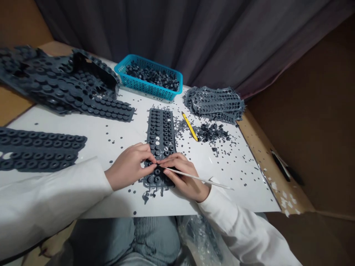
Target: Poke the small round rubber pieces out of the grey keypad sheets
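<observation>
A dark grey rubber sheet (pixel 161 133) studded with small round rings lies lengthwise on the white table (pixel 116 136) in front of me. My left hand (pixel 130 166) rests on its near left edge, fingers pinched together against the sheet. My right hand (pixel 184 177) lies on the near right part of the sheet and grips a thin white stick (pixel 199 179) whose tip points at a ring near the pinch. Several holes in the sheet show where rings are gone.
A blue basket (pixel 149 88) of loose dark rings stands at the back. Stacked full sheets (pixel 69 88) lie far left, another sheet (pixel 39 147) near left, emptied sheets (pixel 215 103) back right. A yellow pencil (pixel 190 126), a ring pile (pixel 212 132) and scattered scraps cover the right side.
</observation>
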{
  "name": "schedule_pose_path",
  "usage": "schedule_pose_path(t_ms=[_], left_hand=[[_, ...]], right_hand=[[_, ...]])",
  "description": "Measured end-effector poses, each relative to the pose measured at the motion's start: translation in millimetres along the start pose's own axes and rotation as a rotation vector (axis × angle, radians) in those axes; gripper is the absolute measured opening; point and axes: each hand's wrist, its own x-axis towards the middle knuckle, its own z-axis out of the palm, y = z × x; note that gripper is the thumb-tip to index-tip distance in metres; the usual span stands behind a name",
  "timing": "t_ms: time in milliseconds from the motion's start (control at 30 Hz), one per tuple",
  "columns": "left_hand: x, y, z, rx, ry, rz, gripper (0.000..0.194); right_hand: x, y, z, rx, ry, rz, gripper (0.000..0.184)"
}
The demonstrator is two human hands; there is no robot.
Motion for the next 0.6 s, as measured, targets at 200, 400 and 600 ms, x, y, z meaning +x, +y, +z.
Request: schedule_pose_path(t_ms=[200,400,600], left_hand=[[-1,-2,2.2,-0.002,0.019,-0.004,0.01],[-1,-1,2.1,0.007,0.028,0.001,0.01],[-1,1,1.1,0.005,0.026,-0.013,0.009]], right_hand=[[-1,3,1,-0.257,-0.034,-0.138,0.015],[-5,12,4,-0.492,-0.086,-0.283,0.019],[-5,5,4,-0.545,-0.139,-0.276,0.024]])
